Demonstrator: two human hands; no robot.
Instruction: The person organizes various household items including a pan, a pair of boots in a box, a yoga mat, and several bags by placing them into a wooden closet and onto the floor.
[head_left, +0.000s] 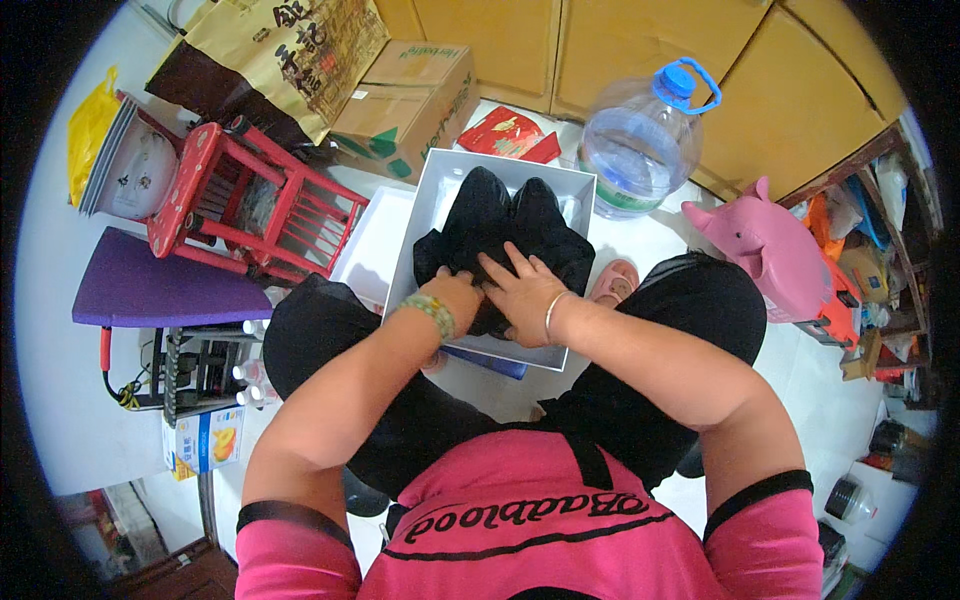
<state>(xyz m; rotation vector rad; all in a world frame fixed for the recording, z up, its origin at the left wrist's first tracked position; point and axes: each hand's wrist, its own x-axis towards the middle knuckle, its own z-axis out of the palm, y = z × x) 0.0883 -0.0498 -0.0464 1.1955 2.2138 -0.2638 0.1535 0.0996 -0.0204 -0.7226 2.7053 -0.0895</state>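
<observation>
A white cardboard box (578, 262) stands before me between my knees. Inside it lies black cloth or paper (480, 225), with two rounded black shapes at the far end that look like the ends of a pair of shoes. On the near part of this material rests my right hand (525, 296), palm down and fingers apart. Close beside it, my left hand (454, 294) touches the same material with bent fingers; their tips are partly hidden. A white box lid (375, 240) lies left of the box, partly covered by it.
A large clear water bottle (637, 142) and a red packet (506, 135) are beyond the box. To the left are a red chair (247, 202) and a purple-topped seat (157, 277). A pink pig figure (772, 247) sits at right. Cardboard boxes (409, 105) stand by the cabinet.
</observation>
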